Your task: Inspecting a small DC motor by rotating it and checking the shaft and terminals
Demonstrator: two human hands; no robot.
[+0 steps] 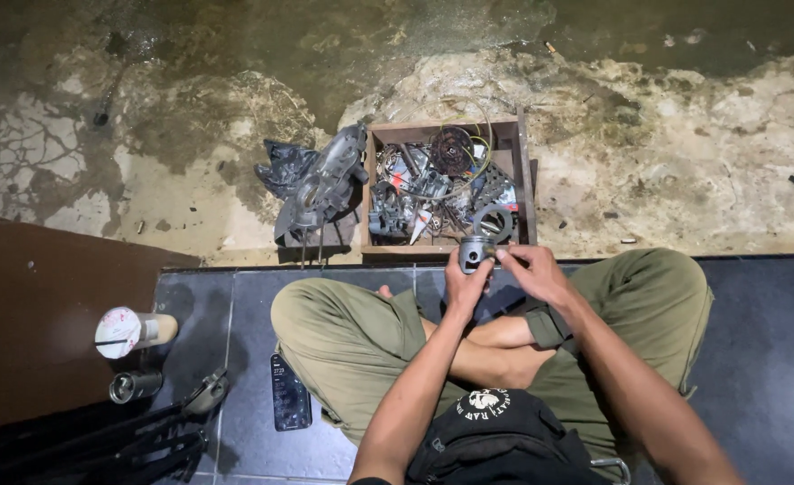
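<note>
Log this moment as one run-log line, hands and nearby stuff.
left hand: holds small grey metal cylinder part | right hand: fingers at its side | beyond: wooden box of metal parts | posture: cross-legged on dark tiles

Olive-green trousers [343, 350], baggy and creased, cuffs rolled up the shins; bare forearms, no sleeves in view; bare feet; black bag [495, 436] with white skull emblem at the waist

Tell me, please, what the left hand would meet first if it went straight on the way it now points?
Probably the wooden box of metal parts: the left hand, gripping a small metal cylinder, points up-frame toward its near edge, though depth is unclear.
</note>
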